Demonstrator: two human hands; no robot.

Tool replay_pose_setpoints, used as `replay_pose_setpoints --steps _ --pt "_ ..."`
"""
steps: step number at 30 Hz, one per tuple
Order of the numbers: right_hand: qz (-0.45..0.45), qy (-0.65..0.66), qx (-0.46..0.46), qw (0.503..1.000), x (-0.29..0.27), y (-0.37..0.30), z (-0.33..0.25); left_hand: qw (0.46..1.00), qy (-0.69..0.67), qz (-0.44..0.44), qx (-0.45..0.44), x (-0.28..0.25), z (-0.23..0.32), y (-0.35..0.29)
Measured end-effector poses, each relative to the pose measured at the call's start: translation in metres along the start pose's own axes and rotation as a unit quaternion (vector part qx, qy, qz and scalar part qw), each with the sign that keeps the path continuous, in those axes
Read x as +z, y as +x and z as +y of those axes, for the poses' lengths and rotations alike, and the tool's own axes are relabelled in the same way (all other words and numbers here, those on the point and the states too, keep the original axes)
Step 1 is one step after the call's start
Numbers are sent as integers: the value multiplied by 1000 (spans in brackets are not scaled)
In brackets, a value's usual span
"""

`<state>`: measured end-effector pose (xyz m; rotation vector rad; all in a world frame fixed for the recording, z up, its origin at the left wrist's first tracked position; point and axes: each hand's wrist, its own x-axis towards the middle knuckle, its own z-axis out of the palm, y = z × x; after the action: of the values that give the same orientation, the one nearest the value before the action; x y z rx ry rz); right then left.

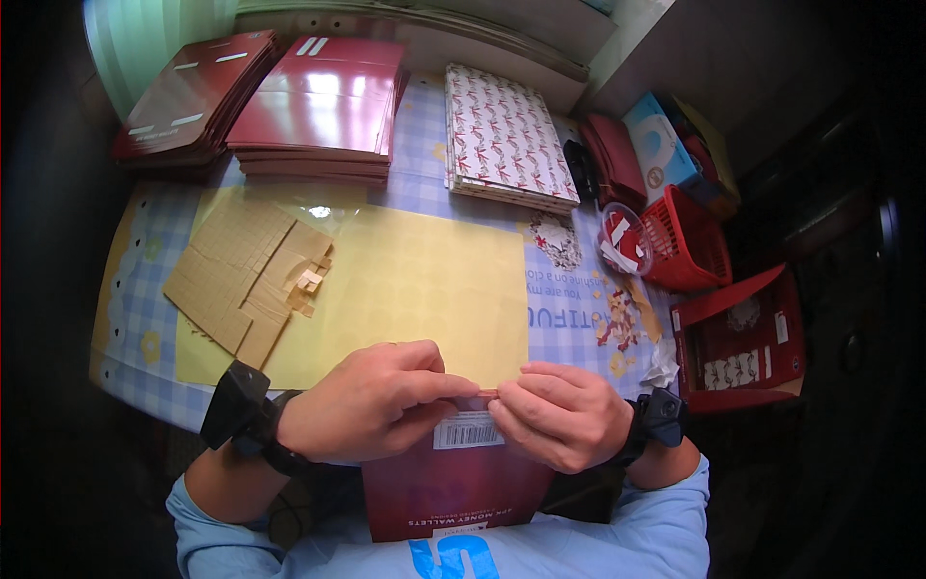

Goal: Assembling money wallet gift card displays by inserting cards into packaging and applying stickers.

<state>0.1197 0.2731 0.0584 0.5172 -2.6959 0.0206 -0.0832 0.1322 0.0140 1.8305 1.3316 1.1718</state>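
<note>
Maroon card packet (410, 482) sits at the near middle, between table (159, 372) and shirt (627, 540); left hand (381, 400) and right hand (564, 415) pinch its far edge, fingertips nearly meeting. Uneven pulling could crease or tear that edge beside the white label (468, 430).

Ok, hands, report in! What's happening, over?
Left hand, right hand pinching far edge of maroon packet. White label showing between them. Nothing seen in the way; yellow sheet just beyond.

Head-worn fisheye view, upright, looking down and forward, hands (569, 417) close below, table (420, 164) beyond
</note>
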Motion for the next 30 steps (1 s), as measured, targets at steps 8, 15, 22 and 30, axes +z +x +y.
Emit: replay_pose_setpoints --steps 8,15,22,30 --pt "49 174 233 955 -6 7 -1 1000 4 4 21 3 4 3" --pt "-98 234 281 926 -30 11 -1 992 77 28 93 4 26 9" --pt "-125 292 260 912 -90 -1 10 985 120 40 118 -21 63 12" --pt "139 318 230 909 -101 -46 -35 954 123 148 230 -30 103 -2"
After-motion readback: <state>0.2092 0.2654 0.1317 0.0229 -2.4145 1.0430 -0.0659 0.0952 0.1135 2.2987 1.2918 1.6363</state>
